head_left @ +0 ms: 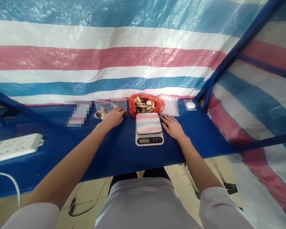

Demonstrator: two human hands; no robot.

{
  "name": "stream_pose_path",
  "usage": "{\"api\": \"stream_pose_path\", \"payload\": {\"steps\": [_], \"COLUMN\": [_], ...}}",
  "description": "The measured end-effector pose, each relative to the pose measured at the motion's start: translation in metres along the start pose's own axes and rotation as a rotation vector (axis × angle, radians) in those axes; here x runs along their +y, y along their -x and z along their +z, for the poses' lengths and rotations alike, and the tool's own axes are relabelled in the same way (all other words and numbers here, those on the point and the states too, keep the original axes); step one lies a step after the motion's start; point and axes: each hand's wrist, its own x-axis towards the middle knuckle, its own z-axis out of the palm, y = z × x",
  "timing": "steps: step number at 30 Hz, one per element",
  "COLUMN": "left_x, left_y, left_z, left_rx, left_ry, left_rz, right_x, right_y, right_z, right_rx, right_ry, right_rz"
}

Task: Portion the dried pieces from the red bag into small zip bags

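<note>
My left hand (113, 117) lies over a small clear plastic bag (120, 103) with a few pale pieces in it, fingers stretched out. To its left lies another clear bag (101, 112) holding brown and pale pieces. My right hand (173, 126) rests flat on the table, fingers spread, just right of a white digital kitchen scale (148, 128). Nothing sits on the scale's shiny plate, and its display shows no readable figure. Behind the scale an orange-red plastic bag (133, 106) stands open, full of dried, pale-brown slices (145, 105). Behind my right hand lie clear, flat plastic bags (171, 106).
On the blue table (124, 152), a small white rounded item (190, 105) lies on a clear packet at right. A blurred-out item (79, 114) is at left. A white power strip (16, 147) sits front left with its cable (8, 175). Striped sheeting (109, 57) hangs behind.
</note>
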Motion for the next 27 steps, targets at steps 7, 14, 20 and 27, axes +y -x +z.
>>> {"api": "stream_pose_path", "payload": {"steps": [7, 14, 20, 27], "left_x": [-0.005, -0.005, 0.004, 0.034], "left_y": [-0.002, 0.008, 0.019, 0.041], "left_z": [0.003, -0.004, -0.015, -0.044], "left_rx": [0.083, 0.294, 0.578, 0.699], "left_ry": [0.114, 0.377, 0.847, 1.495], "left_rz": [0.017, -0.085, -0.338, -0.334], "right_x": [0.001, 0.004, 0.006, -0.005], "right_y": [0.0, 0.0, 0.002, -0.001], "right_z": [0.001, 0.002, -0.001, -0.018], "right_rx": [0.015, 0.055, 0.173, 0.276], "right_ry": [-0.022, -0.073, -0.175, -0.43], "right_rz": [-0.001, -0.001, 0.023, 0.103]}}
